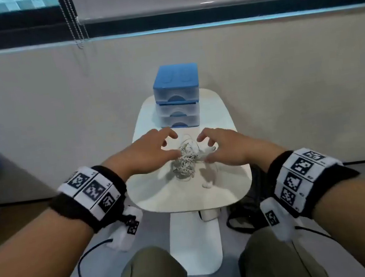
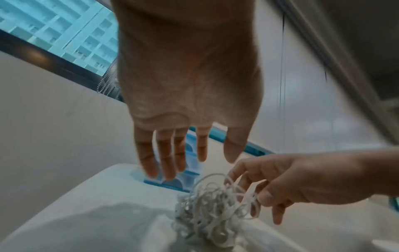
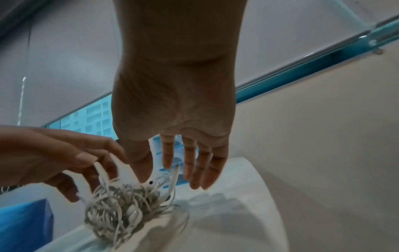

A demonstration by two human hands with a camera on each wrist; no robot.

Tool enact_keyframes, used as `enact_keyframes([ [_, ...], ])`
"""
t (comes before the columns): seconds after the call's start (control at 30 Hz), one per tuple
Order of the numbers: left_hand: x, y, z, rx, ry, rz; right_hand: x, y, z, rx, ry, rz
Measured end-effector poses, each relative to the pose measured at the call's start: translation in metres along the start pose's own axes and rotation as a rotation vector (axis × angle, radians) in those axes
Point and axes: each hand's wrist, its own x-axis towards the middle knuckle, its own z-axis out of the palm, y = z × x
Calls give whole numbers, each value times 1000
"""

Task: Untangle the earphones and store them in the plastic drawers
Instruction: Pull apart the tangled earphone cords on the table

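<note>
Both hands, left (image 1: 148,151) and right (image 1: 224,147), fingers spread, touching tangled earphones (image 1: 185,161) on worktop (image 1: 184,195); drawers (image 1: 176,97) at far end.

translucent plastic drawers (image 1: 177,106) — smooth white table (image 1: 158,194)

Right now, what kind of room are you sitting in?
Probably an office or plain room beside a window. A small white table stands against a bare wall, a blind's bead chain hangs by the window, and blue plastic drawers sit on the table.
</note>
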Motion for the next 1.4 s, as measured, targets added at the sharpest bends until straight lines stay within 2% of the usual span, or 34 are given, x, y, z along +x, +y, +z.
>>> enact_keyframes([
  [0.07, 14, 0, 6, -1, -58, -62, 11, -4, 9, -44, -39, 25],
  [0.17, 41, -6, 14, -57, -68, -76, 34, -2, 17, 1, -52, 19],
  [0.27, 66, -11, 13, -151, 25, -133, 56, -1, 9, 86, -12, 25],
  [0.4, 88, -20, 10, -263, 149, -291, 82, 5, 1, 239, 26, 55],
  [0.67, 105, -26, 10, -508, 115, -293, 102, 12, 0, 271, -38, 69],
  [0.8, 102, -24, 16, -545, 108, -299, 111, 16, -4, 317, -70, 75],
  [1.0, 94, -11, 18, -387, -14, -405, 115, 22, -12, 392, -208, 54],
  [1.13, 88, -1, 11, -369, -190, -464, 114, 21, -15, 361, -297, 22],
  [1.27, 85, 9, 10, -313, -355, -463, 115, 19, -16, 337, -362, 27],
  [1.4, 91, 11, 14, -303, -403, -454, 117, 17, -18, 351, -366, 70],
])
